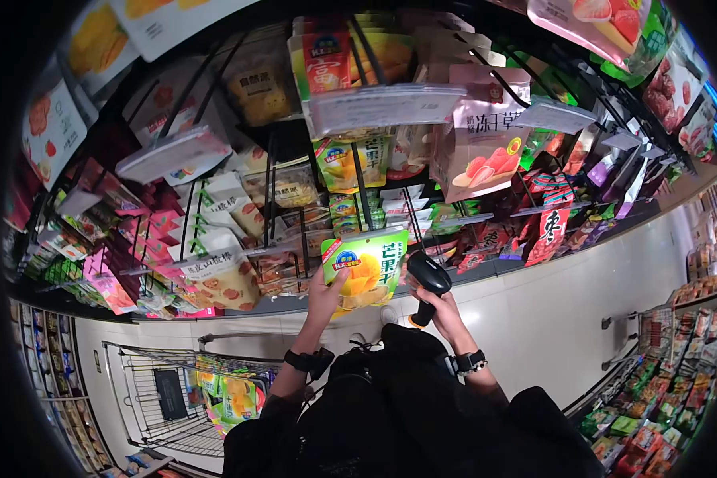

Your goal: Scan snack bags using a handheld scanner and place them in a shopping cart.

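Observation:
In front of the lower shelf, my left hand (324, 295) grips a green and yellow dried mango bag (364, 272) by its left edge, thumb on the front. The bag faces me upright, its fruit picture and large characters showing. My right hand (440, 309) is wrapped round the handle of a black barcode scanner (429, 275) with an orange ring at its base. The scanner head is beside the bag's right edge. Above the held bag, a similar mango bag (352, 166) hangs on the rack. Dark bands circle both wrists.
Snack bags hang on rack hooks behind price tag holders (386, 107). A pink freeze-dried strawberry bag (482, 135) juts out above right. Behind on the left, a wire shopping cart (147, 390) holds more mango bags (239, 398). Stocked shelves (653, 414) stand at lower right, beyond the pale floor (550, 303).

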Motion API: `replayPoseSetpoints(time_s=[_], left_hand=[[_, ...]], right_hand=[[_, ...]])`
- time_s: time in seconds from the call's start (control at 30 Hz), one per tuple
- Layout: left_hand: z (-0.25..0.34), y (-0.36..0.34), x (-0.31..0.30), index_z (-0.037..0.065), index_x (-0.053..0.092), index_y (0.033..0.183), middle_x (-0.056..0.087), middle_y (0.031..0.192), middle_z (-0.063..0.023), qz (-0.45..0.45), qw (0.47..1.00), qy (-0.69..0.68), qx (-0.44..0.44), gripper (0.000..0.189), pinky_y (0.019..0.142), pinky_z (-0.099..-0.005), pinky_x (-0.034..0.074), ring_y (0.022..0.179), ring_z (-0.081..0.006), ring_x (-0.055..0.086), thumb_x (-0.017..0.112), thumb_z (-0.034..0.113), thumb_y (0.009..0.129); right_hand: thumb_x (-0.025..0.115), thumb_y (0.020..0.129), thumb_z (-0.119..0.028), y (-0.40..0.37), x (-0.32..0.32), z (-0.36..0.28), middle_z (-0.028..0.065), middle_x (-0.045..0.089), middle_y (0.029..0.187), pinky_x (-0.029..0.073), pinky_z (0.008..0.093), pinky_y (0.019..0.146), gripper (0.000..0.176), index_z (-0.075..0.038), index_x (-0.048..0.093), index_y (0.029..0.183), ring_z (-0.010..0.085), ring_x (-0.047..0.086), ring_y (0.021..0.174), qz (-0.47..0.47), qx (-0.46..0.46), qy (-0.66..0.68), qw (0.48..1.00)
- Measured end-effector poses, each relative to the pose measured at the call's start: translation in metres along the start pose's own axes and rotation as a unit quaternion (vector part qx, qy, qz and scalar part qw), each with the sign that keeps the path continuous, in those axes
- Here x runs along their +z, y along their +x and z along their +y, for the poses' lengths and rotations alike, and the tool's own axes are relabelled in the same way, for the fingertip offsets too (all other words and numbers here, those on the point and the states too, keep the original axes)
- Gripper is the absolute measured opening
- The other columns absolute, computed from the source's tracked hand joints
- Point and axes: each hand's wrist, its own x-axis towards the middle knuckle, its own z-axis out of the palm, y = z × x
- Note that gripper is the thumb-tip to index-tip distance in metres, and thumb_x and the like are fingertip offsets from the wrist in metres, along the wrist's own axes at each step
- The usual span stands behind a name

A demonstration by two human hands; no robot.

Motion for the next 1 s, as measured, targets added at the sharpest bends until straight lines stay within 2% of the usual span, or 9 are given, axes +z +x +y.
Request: replayPoseSetpoints(time_s=[0.07, 0.13, 0.23, 0.37, 0.47, 0.73, 0.8, 0.9, 1.0], left_hand=[[-0.009, 0.01, -0.003, 0.001, 0.057, 0.114, 0.065, 0.102, -0.0029, 0.002, 1.0, -0.031, -0.004, 0.027, 0.081, -0.0246, 0.048, 0.09, -0.0078, 0.059, 0.063, 0.014, 0.09], [-0.002, 0.015, 0.002, 0.002, 0.057, 0.114, 0.065, 0.101, -0.0022, 0.004, 0.998, -0.061, -0.026, 0.027, 0.081, -0.0249, 0.048, 0.09, -0.0081, 0.059, 0.064, 0.014, 0.09], [-0.01, 0.022, -0.003, 0.003, 0.057, 0.114, 0.064, 0.101, -0.002, -0.005, 0.999, -0.036, -0.035, 0.028, 0.08, -0.0245, 0.047, 0.089, -0.0079, 0.059, 0.064, 0.014, 0.09], [-0.009, 0.027, -0.005, 0.005, 0.055, 0.116, 0.063, 0.104, -0.0011, -0.008, 1.0, -0.004, -0.022, 0.028, 0.082, -0.0251, 0.047, 0.092, -0.0094, 0.059, 0.062, 0.013, 0.09], [0.003, 0.028, 0.001, 0.004, 0.056, 0.115, 0.063, 0.102, -0.0004, -0.006, 1.0, 0.004, -0.011, 0.027, 0.081, -0.0245, 0.046, 0.091, -0.0094, 0.059, 0.063, 0.014, 0.09], [0.012, 0.02, -0.006, 0.004, 0.059, 0.108, 0.064, 0.099, -0.0004, -0.03, 0.997, 0.071, -0.027, 0.02, 0.079, -0.0234, 0.045, 0.088, -0.0083, 0.058, 0.062, 0.013, 0.09], [0.015, 0.016, -0.005, 0.002, 0.059, 0.111, 0.065, 0.098, -0.0017, -0.007, 0.998, 0.056, -0.03, 0.025, 0.08, -0.0243, 0.046, 0.087, -0.0092, 0.059, 0.064, 0.016, 0.09], [0.026, 0.014, -0.004, 0.002, 0.058, 0.112, 0.065, 0.097, -0.0024, 0.004, 0.999, 0.037, -0.033, 0.027, 0.079, -0.0243, 0.046, 0.087, -0.0092, 0.059, 0.064, 0.016, 0.09], [0.029, 0.02, -0.001, 0.002, 0.058, 0.112, 0.065, 0.098, -0.0024, 0.015, 0.999, 0.032, -0.012, 0.025, 0.078, -0.0235, 0.046, 0.087, -0.0088, 0.059, 0.063, 0.014, 0.091]], right_hand=[[0.066, 0.084, -0.012, 0.008, -0.016, 0.0, 0.0089, 0.06, 0.121, 0.038, 0.029, 0.097, 0.041, -0.001, 0.056, 0.123, 0.0136, 0.054, 0.112, -0.013, 0.007, -0.014, 1.0], [0.066, 0.085, -0.011, 0.013, -0.022, -0.006, 0.0084, 0.063, 0.116, 0.039, 0.0287, 0.096, 0.04, -0.001, 0.057, 0.122, 0.0134, 0.056, 0.108, -0.007, 0.014, -0.018, 1.0], [0.066, 0.085, -0.012, 0.022, -0.032, -0.017, 0.0074, 0.065, 0.113, 0.04, 0.0281, 0.094, 0.04, -0.001, 0.057, 0.122, 0.0131, 0.057, 0.106, -0.01, 0.032, -0.038, 0.999], [0.06, 0.088, -0.01, 0.034, -0.035, -0.034, 0.0109, 0.061, 0.118, 0.048, 0.0315, 0.091, 0.039, 0.002, 0.054, 0.124, 0.0205, 0.06, 0.107, -0.032, 0.022, -0.005, 0.999], [0.058, 0.089, -0.009, 0.043, -0.037, -0.036, 0.012, 0.061, 0.118, 0.049, 0.0326, 0.091, 0.039, 0.003, 0.052, 0.125, 0.0215, 0.06, 0.107, -0.042, 0.041, -0.004, 0.998], [0.059, 0.09, -0.011, 0.06, -0.036, -0.034, 0.0136, 0.062, 0.114, 0.05, 0.0309, 0.089, 0.034, 0.003, 0.055, 0.12, 0.0208, 0.062, 0.103, -0.062, 0.054, -0.01, 0.997], [0.059, 0.09, -0.011, 0.062, -0.037, -0.033, 0.0133, 0.063, 0.113, 0.05, 0.0306, 0.089, 0.033, 0.003, 0.055, 0.12, 0.0207, 0.062, 0.103, -0.058, 0.06, -0.016, 0.996], [0.055, 0.091, -0.008, 0.066, -0.036, -0.037, 0.0148, 0.06, 0.117, 0.047, 0.0351, 0.095, 0.036, 0.003, 0.052, 0.125, 0.0231, 0.061, 0.106, -0.07, 0.068, -0.039, 0.994], [0.055, 0.091, -0.008, 0.071, -0.037, -0.031, 0.0149, 0.061, 0.116, 0.047, 0.0351, 0.095, 0.036, 0.004, 0.051, 0.125, 0.0231, 0.061, 0.105, -0.069, 0.068, -0.035, 0.995]])
